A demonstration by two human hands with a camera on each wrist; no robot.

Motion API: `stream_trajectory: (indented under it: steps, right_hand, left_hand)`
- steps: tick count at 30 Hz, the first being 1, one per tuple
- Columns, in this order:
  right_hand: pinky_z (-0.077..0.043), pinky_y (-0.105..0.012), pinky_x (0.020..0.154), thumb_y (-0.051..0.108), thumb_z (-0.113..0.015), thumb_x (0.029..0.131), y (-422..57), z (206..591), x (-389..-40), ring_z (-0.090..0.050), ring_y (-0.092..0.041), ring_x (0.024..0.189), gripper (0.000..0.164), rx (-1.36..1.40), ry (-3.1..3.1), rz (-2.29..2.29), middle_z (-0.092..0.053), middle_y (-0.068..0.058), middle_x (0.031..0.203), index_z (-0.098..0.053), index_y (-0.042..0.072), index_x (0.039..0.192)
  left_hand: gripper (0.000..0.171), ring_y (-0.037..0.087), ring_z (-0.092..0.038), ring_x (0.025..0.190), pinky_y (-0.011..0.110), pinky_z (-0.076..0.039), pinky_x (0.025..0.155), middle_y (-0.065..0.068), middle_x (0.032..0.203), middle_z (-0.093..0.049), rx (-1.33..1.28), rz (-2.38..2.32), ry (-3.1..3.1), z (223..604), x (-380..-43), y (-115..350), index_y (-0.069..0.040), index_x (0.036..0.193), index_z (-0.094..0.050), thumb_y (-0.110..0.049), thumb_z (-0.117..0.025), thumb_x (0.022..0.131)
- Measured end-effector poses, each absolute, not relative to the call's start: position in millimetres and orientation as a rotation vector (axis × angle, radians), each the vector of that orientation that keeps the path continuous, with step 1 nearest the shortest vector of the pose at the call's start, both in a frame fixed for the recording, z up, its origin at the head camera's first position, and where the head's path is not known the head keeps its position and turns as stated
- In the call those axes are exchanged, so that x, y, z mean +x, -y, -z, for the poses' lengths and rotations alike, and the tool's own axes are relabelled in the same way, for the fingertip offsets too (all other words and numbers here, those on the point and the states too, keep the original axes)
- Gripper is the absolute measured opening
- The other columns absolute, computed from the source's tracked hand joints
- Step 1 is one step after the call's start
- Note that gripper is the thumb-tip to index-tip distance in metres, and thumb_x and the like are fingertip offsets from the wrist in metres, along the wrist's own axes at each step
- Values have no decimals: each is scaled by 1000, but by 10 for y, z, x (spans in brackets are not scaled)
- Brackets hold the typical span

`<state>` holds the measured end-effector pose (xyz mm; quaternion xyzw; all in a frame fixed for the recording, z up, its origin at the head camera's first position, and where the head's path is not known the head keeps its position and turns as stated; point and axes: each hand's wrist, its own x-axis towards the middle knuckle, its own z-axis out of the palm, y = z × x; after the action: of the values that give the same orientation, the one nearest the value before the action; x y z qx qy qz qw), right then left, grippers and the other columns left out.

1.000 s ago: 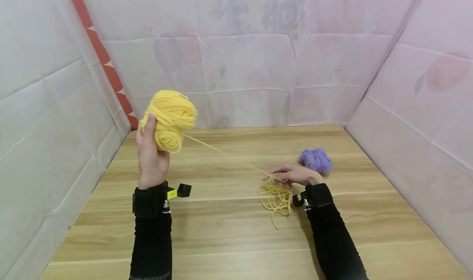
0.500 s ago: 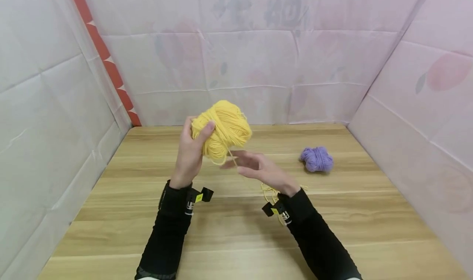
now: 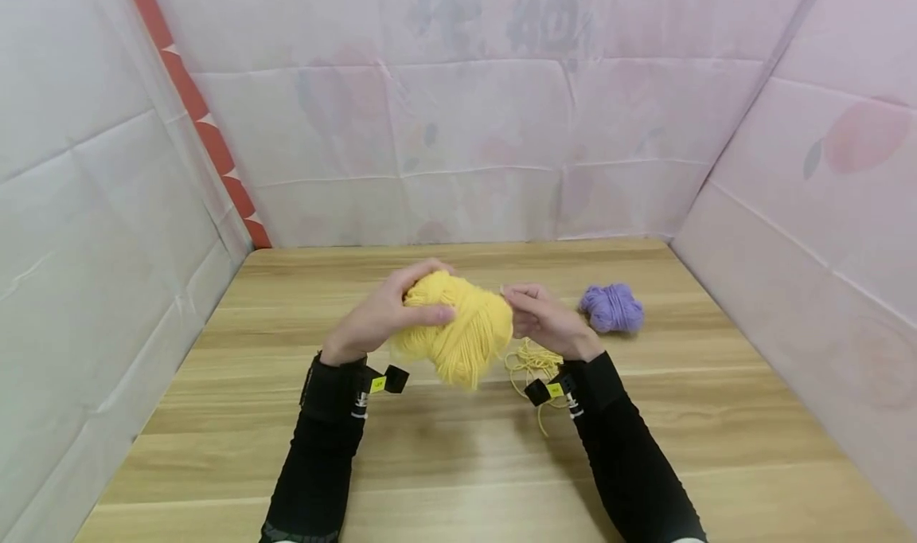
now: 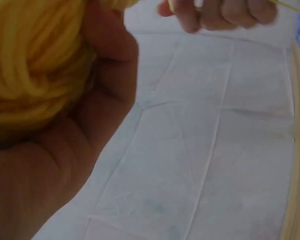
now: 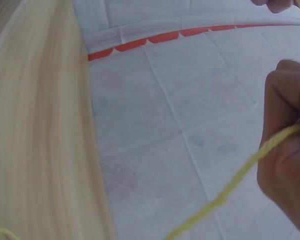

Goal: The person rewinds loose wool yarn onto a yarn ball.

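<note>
A thick yellow ball of yarn (image 3: 466, 332) is held above the table in my left hand (image 3: 376, 320), with the thumb lying across its near side. In the left wrist view the fingers curl round the yarn ball (image 4: 30, 65). Just right of the ball, my right hand (image 3: 548, 322) has its fingers curled and grips a yellow yarn strand (image 5: 230, 186). That strand runs out of the curled fist in the right wrist view. Beneath the right hand, a loose tangle of yellow yarn (image 3: 532, 360) lies on the table, partly covered by the hand and wrist.
A smaller purple ball of yarn (image 3: 611, 308) sits on the wooden table (image 3: 430, 463), right of my right hand. Pale printed sheets (image 3: 473, 129) wall the table at the back and both sides. A red strip (image 3: 193, 105) runs down the back left corner.
My left hand has carried the yellow yarn ball right and lately down, turning it. The right hand rose from the tangle to the ball, reached past it, then drew back to its right side, fingers curled.
</note>
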<state>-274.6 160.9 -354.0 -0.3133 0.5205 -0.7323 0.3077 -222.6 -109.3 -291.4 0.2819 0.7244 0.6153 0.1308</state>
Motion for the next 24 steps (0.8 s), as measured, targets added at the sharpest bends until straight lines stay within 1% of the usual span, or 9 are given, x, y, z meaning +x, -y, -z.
stream_trajectory:
  steps: [3, 6, 7, 11, 13, 16, 19, 22, 24]
  right_hand:
    - [-14, -29, 55, 26, -39, 105, -1608, 3422, -2706, -24, -10, 48, 31, -773, -1417, 1973, -31, 7, 57, -58, 13, 84]
    - [-13, -29, 52, 25, -38, 105, -1596, 3331, -2644, -24, -11, 47, 29, -783, -1409, 2024, -35, 7, 58, -61, 11, 95]
    - [-13, -29, 51, 24, -38, 105, -1593, 3304, -2617, -24, -11, 46, 27, -790, -1408, 2039, -37, 7, 59, -61, 10, 99]
    - [-13, -31, 51, 20, -39, 105, -1561, 3201, -2478, -27, -10, 48, 26, -839, -1424, 2073, -41, 5, 64, -58, 8, 119]
    - [-13, -31, 51, 18, -39, 105, -1532, 3155, -2405, -28, -10, 50, 28, -873, -1455, 2074, -41, 4, 66, -57, 10, 124]
    - [-15, -31, 51, 16, -40, 105, -1482, 3107, -2306, -29, -10, 53, 28, -934, -1542, 2028, -42, 4, 67, -59, 13, 125]
    - [-18, -31, 48, 17, -43, 104, -1429, 3084, -2234, -31, -10, 55, 26, -963, -1668, 1920, -43, 4, 67, -62, 13, 122]
    - [-21, -32, 44, 18, -45, 103, -1368, 3091, -2206, -33, -9, 53, 27, -1009, -1803, 1737, -44, 4, 66, -63, 8, 120]
    - [-25, -29, 40, 19, -46, 103, -1328, 3117, -2214, -34, -8, 51, 27, -1063, -1869, 1587, -44, 4, 65, -63, 6, 119]
  left_hand:
    - [34, 22, -62, 81, 39, -58, 66, 9, 99, -60, 869, -1600, -2230, 2942, -2239, 1060, -24, 115, -59, -26, -74, 84]
    - [36, 20, -62, 81, 36, -58, 66, 5, 97, -62, 874, -1463, -2404, 2989, -2276, 1032, -25, 114, -59, -31, -75, 82]
    - [37, 18, -61, 80, 34, -57, 65, 5, 97, -62, 857, -1436, -2465, 3002, -2286, 1026, -24, 114, -59, -32, -75, 82]
    - [42, 18, -59, 78, 30, -53, 61, 6, 94, -63, 674, -1425, -2710, 3039, -2324, 1003, -19, 117, -57, -36, -75, 82]
    - [43, 19, -58, 76, 29, -52, 59, 7, 92, -62, 543, -1486, -2777, 3049, -2338, 999, -17, 117, -56, -38, -73, 83]
    - [45, 20, -59, 72, 29, -52, 56, 9, 90, -60, 369, -1639, -2813, 3048, -2349, 1009, -14, 116, -53, -41, -71, 85]
    - [46, 19, -60, 66, 30, -54, 51, 10, 87, -59, 269, -1873, -2753, 3036, -2353, 1034, -11, 115, -49, -41, -70, 86]
    - [44, 17, -62, 66, 29, -56, 54, 9, 88, -59, 264, -2166, -2587, 3018, -2353, 1064, -7, 114, -46, -35, -69, 89]
    - [40, 15, -63, 70, 28, -57, 58, 8, 91, -59, 278, -2337, -2465, 3002, -2350, 1083, -7, 113, -44, -31, -67, 90]
